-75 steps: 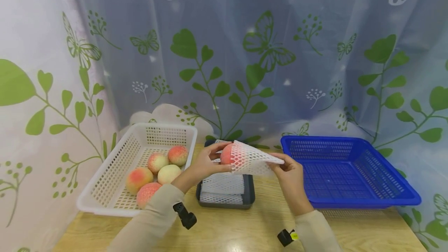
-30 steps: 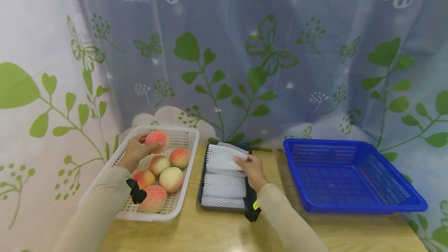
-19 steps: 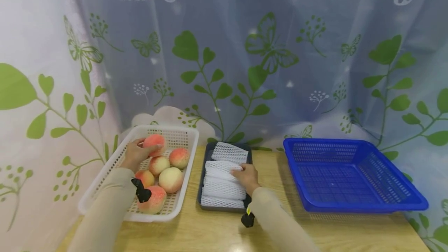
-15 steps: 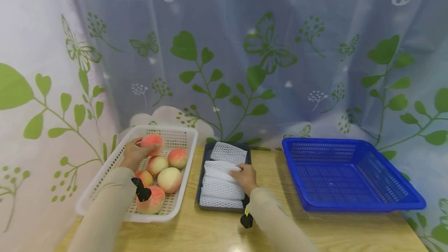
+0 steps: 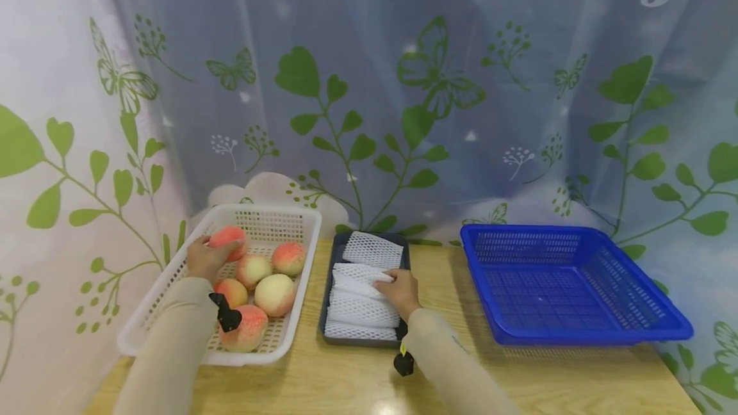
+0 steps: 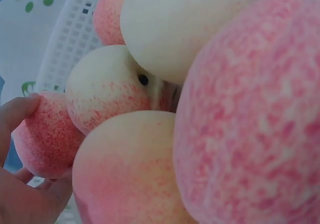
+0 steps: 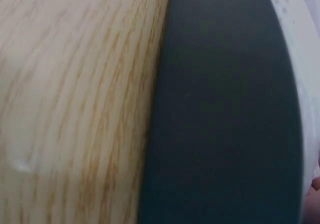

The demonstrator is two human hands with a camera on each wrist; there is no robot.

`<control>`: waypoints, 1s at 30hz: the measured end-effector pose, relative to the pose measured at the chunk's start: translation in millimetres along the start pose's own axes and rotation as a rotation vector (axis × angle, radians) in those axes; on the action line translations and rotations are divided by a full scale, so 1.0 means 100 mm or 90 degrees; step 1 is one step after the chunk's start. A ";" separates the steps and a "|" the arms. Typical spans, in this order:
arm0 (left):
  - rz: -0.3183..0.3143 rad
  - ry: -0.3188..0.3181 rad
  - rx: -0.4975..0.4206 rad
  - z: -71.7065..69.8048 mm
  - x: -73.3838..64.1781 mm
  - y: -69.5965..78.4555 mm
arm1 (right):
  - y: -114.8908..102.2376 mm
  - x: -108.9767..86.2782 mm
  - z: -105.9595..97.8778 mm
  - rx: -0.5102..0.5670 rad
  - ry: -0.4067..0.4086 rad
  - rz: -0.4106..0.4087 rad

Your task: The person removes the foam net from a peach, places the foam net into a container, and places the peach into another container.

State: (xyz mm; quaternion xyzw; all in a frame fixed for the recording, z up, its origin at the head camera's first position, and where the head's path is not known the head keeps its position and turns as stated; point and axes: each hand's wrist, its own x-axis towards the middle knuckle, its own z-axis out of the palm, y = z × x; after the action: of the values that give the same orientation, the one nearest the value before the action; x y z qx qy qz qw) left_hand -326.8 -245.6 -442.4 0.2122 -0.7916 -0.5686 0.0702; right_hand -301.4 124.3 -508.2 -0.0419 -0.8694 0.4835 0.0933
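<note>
My left hand (image 5: 203, 260) grips a red-pink peach (image 5: 229, 242) inside the white basket, near its left wall. In the left wrist view, thumb and fingers curve round that peach (image 6: 47, 139), beside the other peaches. Several more peaches, cream, yellow and pink, such as a pale one (image 5: 275, 294), lie to its right and nearer. My right hand (image 5: 405, 292) is over the dark grey tray (image 5: 406, 252), pinching the edge of a white foam net sleeve (image 5: 359, 280) between thumb and fingers. More flat foam nets (image 5: 363, 309) lie in the tray. The right wrist view shows mostly the tray's side.
The white basket (image 5: 314, 235) stands at the left, the tray at the middle, a blue basket (image 5: 588, 335) at the right. All rest on a wooden table (image 5: 450, 312). A patterned curtain (image 5: 369, 82) hangs close behind them.
Earlier both hands held the peach, partly in a foam net, over the tray. Now the peach is bare in my left hand, moved left to the white basket; my right hand went to the tray's nets.
</note>
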 end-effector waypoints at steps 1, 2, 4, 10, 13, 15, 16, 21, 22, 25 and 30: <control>0.000 0.004 -0.003 0.00 0.00 -0.01 | 0.00 0.00 0.00 -0.003 0.001 -0.003; -0.002 0.009 -0.004 -0.01 0.00 -0.02 | -0.01 0.00 0.00 -0.003 0.001 -0.001; -0.005 0.020 -0.007 -0.01 -0.02 -0.03 | -0.01 -0.01 0.00 -0.002 0.002 -0.002; 0.003 0.024 0.028 0.02 -0.03 -0.01 | -0.04 -0.01 -0.01 0.002 0.005 0.001; -0.007 0.006 0.021 0.03 -0.07 0.00 | -0.06 -0.03 -0.02 0.004 0.001 0.002; -0.016 -0.004 0.020 0.04 -0.10 0.00 | -0.07 -0.04 -0.02 0.006 0.000 0.005; -0.018 -0.007 0.017 0.04 -0.11 0.00 | -0.07 -0.05 -0.02 0.007 0.000 0.008; -0.019 -0.020 0.046 0.06 -0.13 -0.02 | -0.06 -0.05 -0.02 0.014 0.000 0.005; -0.020 -0.023 0.059 0.06 -0.12 -0.02 | -0.06 -0.05 -0.02 0.014 0.000 0.005; -0.023 -0.029 0.103 0.08 -0.10 -0.04 | -0.05 -0.05 -0.02 0.015 -0.001 0.009; -0.010 -0.020 0.137 0.12 -0.06 -0.05 | -0.05 -0.04 -0.03 0.017 -0.006 0.020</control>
State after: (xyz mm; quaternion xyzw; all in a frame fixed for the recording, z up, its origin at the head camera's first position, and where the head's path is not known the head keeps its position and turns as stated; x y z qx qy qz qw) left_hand -324.4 -233.8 -451.0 0.2156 -0.8476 -0.4839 0.0302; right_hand -297.2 123.8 -503.0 -0.0521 -0.8624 0.4968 0.0822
